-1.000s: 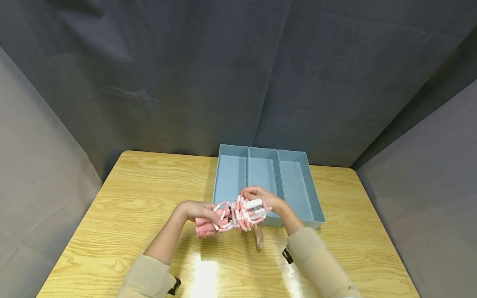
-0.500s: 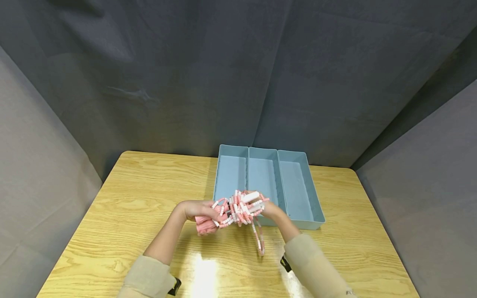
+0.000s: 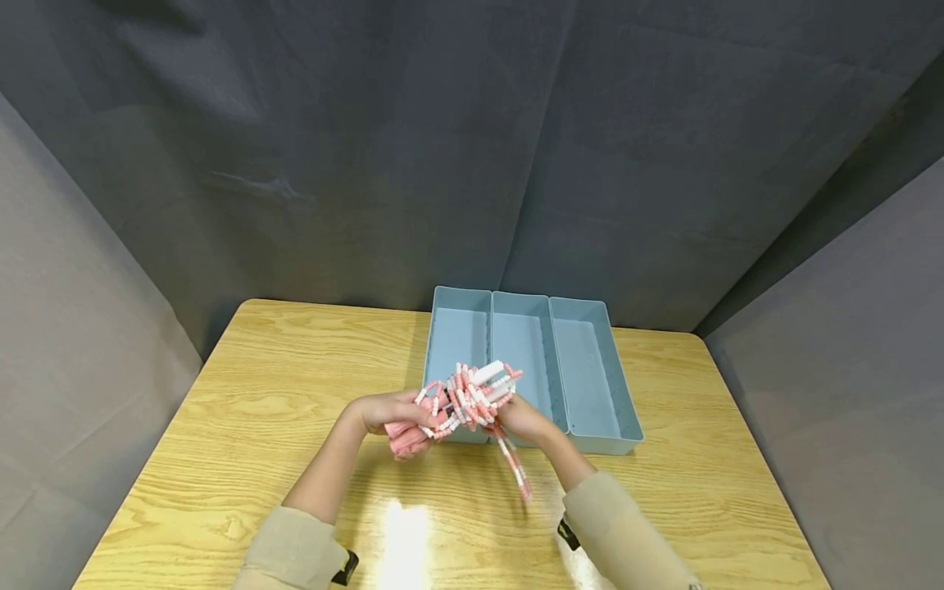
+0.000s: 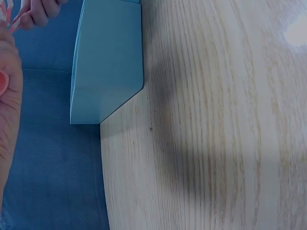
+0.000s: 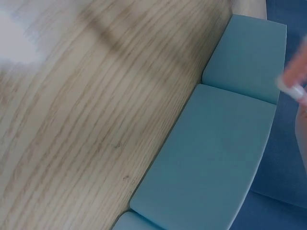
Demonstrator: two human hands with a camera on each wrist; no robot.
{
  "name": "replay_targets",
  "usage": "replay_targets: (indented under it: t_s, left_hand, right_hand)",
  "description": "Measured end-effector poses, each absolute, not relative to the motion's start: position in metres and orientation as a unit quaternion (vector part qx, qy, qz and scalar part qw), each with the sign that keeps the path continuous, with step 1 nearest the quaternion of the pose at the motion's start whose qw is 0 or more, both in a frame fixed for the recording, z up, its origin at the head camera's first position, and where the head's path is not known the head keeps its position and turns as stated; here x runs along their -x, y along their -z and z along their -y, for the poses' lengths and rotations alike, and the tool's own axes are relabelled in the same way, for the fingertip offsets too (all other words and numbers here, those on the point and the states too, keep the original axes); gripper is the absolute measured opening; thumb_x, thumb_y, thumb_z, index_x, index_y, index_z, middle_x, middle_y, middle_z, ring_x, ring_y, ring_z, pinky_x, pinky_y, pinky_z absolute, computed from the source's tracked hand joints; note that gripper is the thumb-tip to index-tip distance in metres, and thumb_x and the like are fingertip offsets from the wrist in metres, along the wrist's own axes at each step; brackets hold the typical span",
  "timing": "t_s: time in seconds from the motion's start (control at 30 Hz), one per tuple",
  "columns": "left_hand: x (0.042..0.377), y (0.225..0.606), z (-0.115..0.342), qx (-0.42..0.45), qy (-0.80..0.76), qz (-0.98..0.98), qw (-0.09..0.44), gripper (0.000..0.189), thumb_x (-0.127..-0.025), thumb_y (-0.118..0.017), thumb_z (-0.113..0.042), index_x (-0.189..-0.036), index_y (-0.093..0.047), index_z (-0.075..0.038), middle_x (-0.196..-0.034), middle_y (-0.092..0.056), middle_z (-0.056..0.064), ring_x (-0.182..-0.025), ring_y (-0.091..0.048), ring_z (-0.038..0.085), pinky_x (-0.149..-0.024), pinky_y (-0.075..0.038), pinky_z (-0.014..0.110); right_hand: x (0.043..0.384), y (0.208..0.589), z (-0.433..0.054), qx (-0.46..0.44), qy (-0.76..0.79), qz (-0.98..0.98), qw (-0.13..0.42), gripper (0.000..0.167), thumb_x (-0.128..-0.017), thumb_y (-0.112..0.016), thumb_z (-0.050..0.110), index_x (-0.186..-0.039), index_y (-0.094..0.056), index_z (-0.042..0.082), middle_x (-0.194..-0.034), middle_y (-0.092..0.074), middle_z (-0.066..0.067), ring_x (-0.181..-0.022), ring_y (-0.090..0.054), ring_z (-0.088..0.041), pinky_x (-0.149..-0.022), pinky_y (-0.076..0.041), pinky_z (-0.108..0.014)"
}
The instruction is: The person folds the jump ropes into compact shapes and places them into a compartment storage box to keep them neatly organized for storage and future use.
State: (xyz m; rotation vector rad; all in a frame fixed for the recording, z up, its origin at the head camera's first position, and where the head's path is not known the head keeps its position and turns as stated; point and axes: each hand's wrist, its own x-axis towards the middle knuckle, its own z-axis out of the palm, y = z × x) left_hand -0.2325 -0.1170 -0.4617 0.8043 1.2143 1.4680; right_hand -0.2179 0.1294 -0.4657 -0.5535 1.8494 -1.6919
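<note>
In the head view my left hand [image 3: 394,410] grips the pink handles of a beaded jump rope [image 3: 472,401]. Its pink and white beads are bunched in a tangle over the front of the tray, with black bits beside the handles and longer white pieces at the right end. My right hand [image 3: 522,418] is at the bundle's right side, its fingers partly hidden behind the beads. A strand hangs below it. The left wrist view shows the right hand [image 4: 38,12] with curled fingers pinching a pink strand, and a handle's round end [image 4: 3,82] in my left hand.
A blue tray [image 3: 619,393] with three long compartments stands at the back of the wooden table [image 3: 310,352], below the hands. A dark curtain [image 3: 369,164] hangs behind it. Grey panels [image 3: 74,328] stand at both sides.
The bundle and my right hand have shifted up and slightly left. The right fingers have gone behind the beads, and the hanging strand has swung right. My left hand keeps its grip.
</note>
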Motion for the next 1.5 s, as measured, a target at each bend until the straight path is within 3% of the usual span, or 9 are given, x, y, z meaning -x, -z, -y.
replay_targets:
  t_s: [0.1,0.43,0.73,1.0,1.3,1.5]
  left_hand:
    - [0.233,0.463,0.118,-0.326,-0.617,-0.504,0.51,0.021,-0.091,-0.042,-0.016,-0.084,-0.053,0.001,-0.057,-0.055,0.006,-0.042,-0.05,0.012,-0.044,-0.044,0.028]
    - [0.234,0.466,0.12,-0.307,-0.642,-0.5,0.494,0.017,-0.092,-0.037,-0.013,-0.09,-0.049,0.001,-0.058,-0.054,0.006,-0.043,-0.051,0.012,-0.044,-0.045,0.026]
    - [0.234,0.467,0.121,-0.288,-0.645,-0.509,0.492,0.014,-0.092,-0.041,-0.014,-0.091,-0.049,-0.003,-0.06,-0.054,0.006,-0.044,-0.049,0.012,-0.044,-0.044,0.026]
    - [0.232,0.463,0.123,-0.29,-0.654,-0.501,0.486,0.017,-0.093,-0.033,-0.01,-0.09,-0.049,-0.004,-0.061,-0.053,0.003,-0.045,-0.048,0.01,-0.045,-0.043,0.023]
    - [0.233,0.463,0.127,-0.29,-0.658,-0.509,0.473,0.02,-0.093,-0.031,-0.01,-0.087,-0.049,-0.002,-0.061,-0.053,0.004,-0.046,-0.047,0.01,-0.045,-0.042,0.023]
    - [0.239,0.478,0.129,-0.283,-0.662,-0.508,0.472,0.021,-0.093,-0.039,-0.019,-0.088,-0.051,-0.003,-0.062,-0.054,0.004,-0.046,-0.048,0.01,-0.045,-0.044,0.024]
  right_hand:
    - [0.22,0.474,-0.131,0.194,0.652,-0.665,0.308,0.03,-0.099,-0.028,0.008,-0.08,-0.051,0.01,-0.066,-0.047,-0.001,-0.054,-0.04,-0.009,-0.054,-0.038,-0.022]
    - [0.22,0.485,-0.132,0.178,0.702,-0.595,0.349,0.019,-0.1,-0.028,0.015,-0.095,-0.044,0.006,-0.068,-0.038,-0.001,-0.051,-0.034,-0.006,-0.045,-0.032,-0.017]
    - [0.217,0.482,-0.134,0.183,0.703,-0.584,0.364,0.022,-0.101,-0.027,0.017,-0.092,-0.042,0.003,-0.065,-0.036,0.003,-0.047,-0.031,-0.001,-0.04,-0.028,-0.014]
    - [0.215,0.478,-0.136,0.203,0.689,-0.593,0.364,0.023,-0.101,-0.027,0.021,-0.089,-0.039,0.005,-0.06,-0.032,0.003,-0.042,-0.025,-0.002,-0.035,-0.02,-0.018]
    - [0.213,0.472,-0.14,0.187,0.662,-0.632,0.358,0.031,-0.101,-0.03,0.023,-0.108,-0.045,-0.002,-0.064,-0.034,0.002,-0.042,-0.026,-0.002,-0.036,-0.023,-0.017]
    - [0.21,0.468,-0.142,0.186,0.646,-0.644,0.366,0.038,-0.101,-0.029,0.026,-0.114,-0.044,-0.006,-0.061,-0.033,0.002,-0.042,-0.026,-0.005,-0.038,-0.023,-0.021]
